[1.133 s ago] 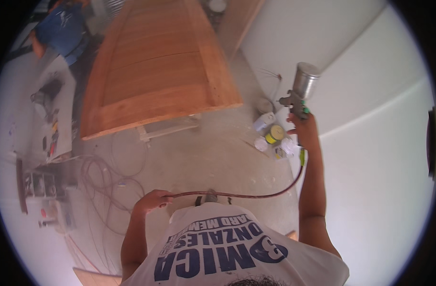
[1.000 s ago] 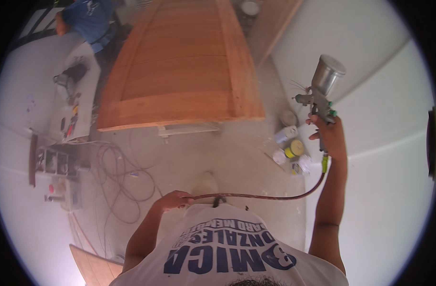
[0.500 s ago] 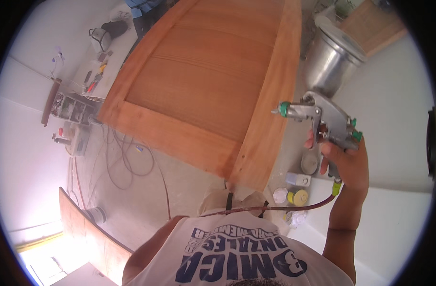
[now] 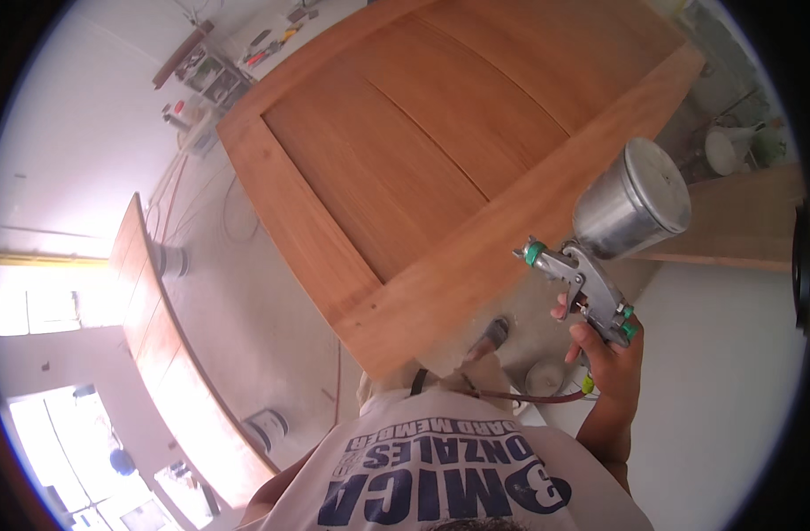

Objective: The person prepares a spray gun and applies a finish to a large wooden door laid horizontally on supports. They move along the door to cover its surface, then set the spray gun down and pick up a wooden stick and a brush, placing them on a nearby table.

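Note:
My right hand [image 4: 613, 358] is closed round the grip of a metal spray gun [image 4: 593, 288] with green fittings. A large silver paint cup [image 4: 619, 212] sits tilted on top of the gun. Its nozzle points left, over the near right edge of a reddish-brown wooden door [image 4: 325, 239] with recessed panels. From the foot of the grip a dark red air hose [image 4: 546, 398] runs left across my waist. Only my left upper arm shows at the lower edge; that hand is out of sight.
Left of me a long wooden panel [image 4: 170, 354] rests on buckets [image 4: 268, 427]. Another board [image 4: 732, 217] lies at the right by the white wall. On the floor near my shoe [image 4: 489, 339] stands a round container [image 4: 544, 379]. Tools [image 4: 272, 46] lie at the back left.
My view has turned to the right, so the door lies more slanted across it. The spray gun, still in my right hand, sits lower in view, against the door's near right edge.

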Demonstrator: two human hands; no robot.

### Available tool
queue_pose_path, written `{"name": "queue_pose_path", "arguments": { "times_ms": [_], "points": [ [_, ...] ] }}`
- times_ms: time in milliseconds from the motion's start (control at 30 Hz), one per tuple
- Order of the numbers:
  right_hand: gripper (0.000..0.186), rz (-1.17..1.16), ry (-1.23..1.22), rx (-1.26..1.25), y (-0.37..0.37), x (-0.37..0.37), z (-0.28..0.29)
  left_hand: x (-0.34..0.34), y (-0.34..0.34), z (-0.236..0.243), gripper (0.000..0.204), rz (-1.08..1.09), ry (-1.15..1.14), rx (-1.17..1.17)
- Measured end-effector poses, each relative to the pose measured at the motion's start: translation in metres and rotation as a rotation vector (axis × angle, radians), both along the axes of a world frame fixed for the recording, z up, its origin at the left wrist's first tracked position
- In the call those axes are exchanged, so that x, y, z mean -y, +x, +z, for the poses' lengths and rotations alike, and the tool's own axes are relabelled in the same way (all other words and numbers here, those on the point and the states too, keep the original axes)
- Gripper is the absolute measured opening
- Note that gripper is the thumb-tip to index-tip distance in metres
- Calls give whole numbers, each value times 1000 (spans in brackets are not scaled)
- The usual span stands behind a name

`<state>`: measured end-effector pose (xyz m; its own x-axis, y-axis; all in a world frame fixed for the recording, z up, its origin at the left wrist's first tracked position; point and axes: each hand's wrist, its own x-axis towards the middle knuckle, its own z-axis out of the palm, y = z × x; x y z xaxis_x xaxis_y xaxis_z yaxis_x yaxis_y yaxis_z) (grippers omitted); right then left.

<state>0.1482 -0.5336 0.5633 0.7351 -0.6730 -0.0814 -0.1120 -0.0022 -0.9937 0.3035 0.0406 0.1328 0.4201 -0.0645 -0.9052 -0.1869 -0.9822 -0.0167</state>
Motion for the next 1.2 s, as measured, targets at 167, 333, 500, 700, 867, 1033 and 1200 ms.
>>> {"name": "queue_pose_path", "arguments": {
  "times_ms": [167,333,500,700,867,1033,1200],
  "points": [
    [39,7,20,-118,-34,55,2,74,-49,-2,23,-10,-16,64],
    [41,-191,-50,-6,-114,131,-36,175,-56,-24,32,35,-474,372],
    [44,-362,-143,-23,-148,167,-69,287,-30,43,44,-89,-102,-196],
    [41,-454,-30,-123,-175,180,-134,328,-53,72,52,-446,-490,-21],
    [40,-494,81,-312,-187,136,-203,440,-103,45,47,-294,-633,-200],
    [43,-554,191,-295,-181,68,-248,543,-162,53,33,-77,-1080,-535],
    [46,-686,215,-258,-155,-17,-246,503,-166,73,38,-243,-1118,-840]
  ]
}}
